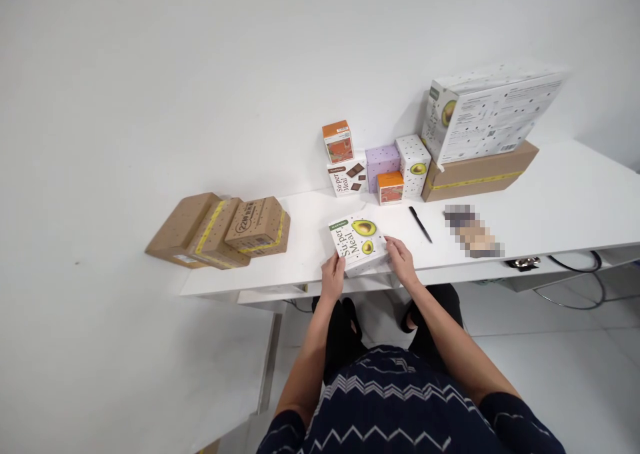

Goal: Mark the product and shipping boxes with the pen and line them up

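A white "Super Meal" box with avocado pictures [357,242] lies flat near the front edge of the white table [550,201]. My left hand [333,275] grips its near left corner, fingers curled on the edge. My right hand [401,259] holds the box's right side, fingers closed against it. Both hands keep the box just above or on the table surface; I cannot tell which.
Brown cardboard boxes with yellow tape [220,231] sit at the table's left end. Small product boxes [380,164] stand at the back by the wall. A large white box [487,111] rests on a flat brown carton [480,172]. A black pen [420,224] lies right of the hands.
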A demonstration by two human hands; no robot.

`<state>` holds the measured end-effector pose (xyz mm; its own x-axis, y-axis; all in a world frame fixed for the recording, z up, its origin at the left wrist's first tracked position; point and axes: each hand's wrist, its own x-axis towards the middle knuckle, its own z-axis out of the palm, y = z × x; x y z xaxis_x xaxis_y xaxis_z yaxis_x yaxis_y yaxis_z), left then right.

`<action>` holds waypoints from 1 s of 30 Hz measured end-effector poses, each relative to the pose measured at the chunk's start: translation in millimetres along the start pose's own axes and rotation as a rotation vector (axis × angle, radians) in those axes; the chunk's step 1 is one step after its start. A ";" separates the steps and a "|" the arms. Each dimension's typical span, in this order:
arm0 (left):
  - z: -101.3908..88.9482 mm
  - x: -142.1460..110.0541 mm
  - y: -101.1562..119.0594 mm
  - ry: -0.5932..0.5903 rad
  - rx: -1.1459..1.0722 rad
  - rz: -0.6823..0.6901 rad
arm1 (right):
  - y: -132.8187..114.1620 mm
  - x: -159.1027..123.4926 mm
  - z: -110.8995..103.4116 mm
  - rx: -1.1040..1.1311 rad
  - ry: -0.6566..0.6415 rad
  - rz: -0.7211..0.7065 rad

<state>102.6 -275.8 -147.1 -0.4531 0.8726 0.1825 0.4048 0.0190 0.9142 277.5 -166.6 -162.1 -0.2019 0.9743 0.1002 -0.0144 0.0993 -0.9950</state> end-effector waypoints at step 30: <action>-27.6 52.6 30.3 -0.184 -0.137 0.318 | 2.2 -4.2 3.1 0.194 0.066 0.083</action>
<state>69.1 -242.7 -99.8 -0.1673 0.8973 0.4084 0.3866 -0.3213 0.8645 275.2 -171.1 -164.7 -0.1461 0.9892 0.0121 -0.1899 -0.0160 -0.9817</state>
